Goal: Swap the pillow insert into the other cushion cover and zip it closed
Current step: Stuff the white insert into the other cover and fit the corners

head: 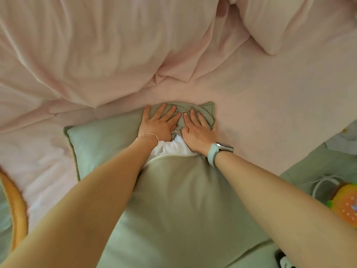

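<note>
A sage-green cushion cover (179, 206) lies on the pink bed in front of me, filled out by the white pillow insert (172, 148), which shows through the open zip gap between my wrists. My left hand (160, 122) lies flat with fingers spread on the bunched far part of the cover. My right hand (197, 128) presses beside it, fingers straight on the cover's far corner (209, 111), thumb tucked at the fabric fold near the opening. Both thumbs meet by the bunched fabric above the insert.
A crumpled pink duvet (96, 55) fills the far left and a pink pillow (289, 22) lies far right. At my right are more green fabric (309, 171), a white cord and an orange toy (345, 206). An orange-edged cushion (17, 209) sits at the left edge.
</note>
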`<state>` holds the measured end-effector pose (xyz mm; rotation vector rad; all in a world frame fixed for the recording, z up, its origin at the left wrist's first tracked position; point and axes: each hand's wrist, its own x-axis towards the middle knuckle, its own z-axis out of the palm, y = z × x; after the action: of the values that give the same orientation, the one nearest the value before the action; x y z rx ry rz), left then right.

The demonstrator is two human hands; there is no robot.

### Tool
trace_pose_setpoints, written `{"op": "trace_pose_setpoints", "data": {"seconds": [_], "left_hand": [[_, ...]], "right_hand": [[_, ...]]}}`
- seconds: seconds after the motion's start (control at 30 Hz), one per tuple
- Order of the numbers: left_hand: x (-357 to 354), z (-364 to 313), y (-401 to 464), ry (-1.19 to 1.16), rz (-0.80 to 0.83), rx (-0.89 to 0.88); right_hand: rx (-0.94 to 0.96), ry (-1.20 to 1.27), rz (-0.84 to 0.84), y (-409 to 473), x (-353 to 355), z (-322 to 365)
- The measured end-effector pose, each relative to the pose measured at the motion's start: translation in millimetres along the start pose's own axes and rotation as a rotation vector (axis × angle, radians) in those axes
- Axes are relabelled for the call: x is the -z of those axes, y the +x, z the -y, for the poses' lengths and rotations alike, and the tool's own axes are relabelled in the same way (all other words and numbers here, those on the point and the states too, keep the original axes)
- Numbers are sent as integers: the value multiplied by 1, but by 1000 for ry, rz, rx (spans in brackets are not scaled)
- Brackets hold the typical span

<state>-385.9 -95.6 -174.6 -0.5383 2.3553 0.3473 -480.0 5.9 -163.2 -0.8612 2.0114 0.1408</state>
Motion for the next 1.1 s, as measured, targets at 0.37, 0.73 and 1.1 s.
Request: {"op": "trace_pose_setpoints", "data": {"seconds": [0.37, 0.73, 1.1], "left_hand": [[-37, -21, -133, -199, -722, -156], [-5, -37, -141, -15, -766, -405], [-59, -27, -86, 109, -418, -198]], "right_hand": [[348, 242, -537, -130, -60, -17], [224, 197, -579, -167, -80, -13], [174, -12, -96, -97, -67, -25]]}}
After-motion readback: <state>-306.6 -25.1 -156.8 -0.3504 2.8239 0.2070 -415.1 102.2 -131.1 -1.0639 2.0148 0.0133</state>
